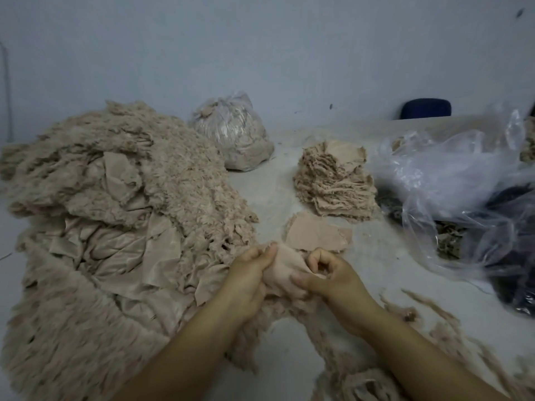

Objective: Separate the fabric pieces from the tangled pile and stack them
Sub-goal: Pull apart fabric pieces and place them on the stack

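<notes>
Beige fabric fills the tangled pile (115, 212), which lies to the left of the fabric piece (285, 267) you hold at the near centre of the table (376, 256). Your left hand (249, 280) grips the piece's left edge; your right hand (330, 277) pinches its right edge. Beyond the piece lie a small flat stack (317, 234) and, farther right, a tall stack (335, 180).

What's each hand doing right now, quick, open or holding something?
Left hand: closed, pinching the beige fabric piece.
Right hand: closed, pinching the same fabric piece from the other side.
</notes>
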{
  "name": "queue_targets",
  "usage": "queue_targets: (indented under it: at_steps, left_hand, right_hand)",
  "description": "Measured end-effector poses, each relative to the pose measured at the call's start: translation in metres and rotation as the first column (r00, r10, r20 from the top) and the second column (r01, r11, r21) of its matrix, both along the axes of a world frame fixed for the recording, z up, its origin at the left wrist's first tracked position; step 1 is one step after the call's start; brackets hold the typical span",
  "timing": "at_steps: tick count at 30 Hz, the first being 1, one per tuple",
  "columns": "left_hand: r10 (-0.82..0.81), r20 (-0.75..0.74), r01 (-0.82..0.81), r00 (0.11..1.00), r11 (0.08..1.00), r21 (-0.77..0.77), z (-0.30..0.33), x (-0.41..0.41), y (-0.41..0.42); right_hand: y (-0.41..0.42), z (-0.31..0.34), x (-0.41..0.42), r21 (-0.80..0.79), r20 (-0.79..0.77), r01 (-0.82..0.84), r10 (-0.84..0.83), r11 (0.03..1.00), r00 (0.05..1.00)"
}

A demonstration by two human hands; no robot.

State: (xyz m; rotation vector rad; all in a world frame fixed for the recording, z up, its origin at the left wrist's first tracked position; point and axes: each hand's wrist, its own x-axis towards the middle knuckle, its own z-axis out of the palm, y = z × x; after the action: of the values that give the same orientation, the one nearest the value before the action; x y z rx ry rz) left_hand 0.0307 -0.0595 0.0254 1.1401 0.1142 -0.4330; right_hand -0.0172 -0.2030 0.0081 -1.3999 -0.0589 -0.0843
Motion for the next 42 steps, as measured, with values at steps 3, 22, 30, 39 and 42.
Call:
queue_targets:
  at_steps: [3, 22, 30, 39, 42]
  left_hand:
    - [-0.001, 0.089, -0.003, 0.996, 0.999, 0.042, 0.0, 0.006, 0.002]
    - [-0.222, 0.663, -0.223, 0.715, 0.827, 0.517, 0.005, 0.022, 0.001]
    - [0.063, 0.517, -0.379, 0.854, 0.757, 0.533, -0.017, 0.013, -0.02]
    - [0.106, 0.297, -0.214, 0.949, 0.907, 0.362, -0.015, 0.014, -0.024]
    - [0.114, 0.413, -0.286, 0.904, 0.878, 0.385, -0.012, 0.016, -0.018]
  right_hand:
    - [-0.005, 0.003, 0.004, 0.25, -0.253, -0.082, 0.147, 0.965, 0.956]
    - [-0.006, -0.003, 0.009, 0.012, -0.147, 0.011, -0.009, 1.0, 0.989]
    - [0.022, 0.009, 0.027, -0.154, 0.208, 0.348, -0.315, 0.925, 0.926]
    - [0.031, 0.011, 0.038, -0.122, 0.229, 0.416, -0.382, 0.901, 0.895]
    - [0.02, 0.014, 0.043, -0.109, 0.208, 0.443, -0.415, 0.89, 0.886]
